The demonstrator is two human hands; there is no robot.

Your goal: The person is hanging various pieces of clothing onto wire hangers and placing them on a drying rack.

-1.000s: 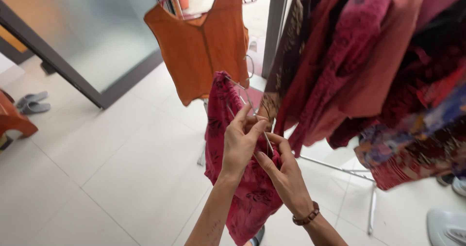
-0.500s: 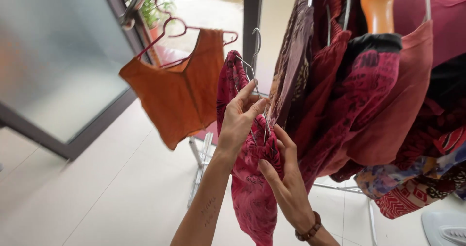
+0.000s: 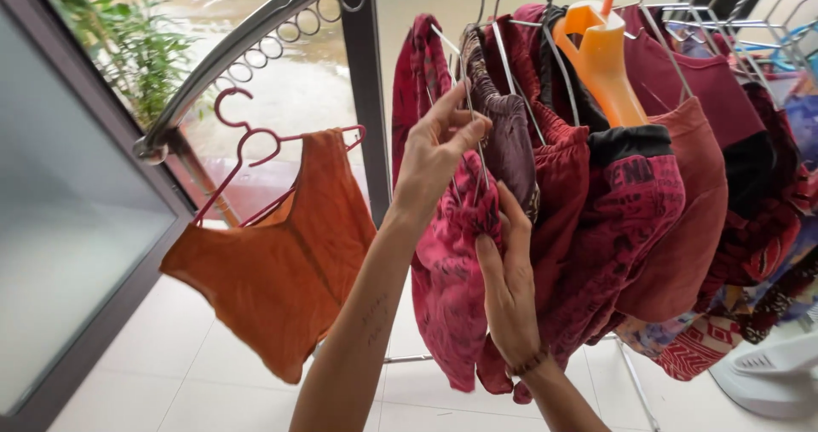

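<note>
I've lifted the pink garment (image 3: 447, 270) on its wire hanger (image 3: 467, 100) up among the crowded clothes on the rack. My left hand (image 3: 434, 146) pinches the wire; my right hand (image 3: 507, 283) grips the fabric (bunched below).

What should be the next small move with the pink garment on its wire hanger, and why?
Probably lift the wire hanger a little more and hook it on the rack rail. The left hand pinches the wire high among the hung clothes, and the right hand supports the pink garment from below. Whether the hook already sits on the rail cannot be seen.
</note>
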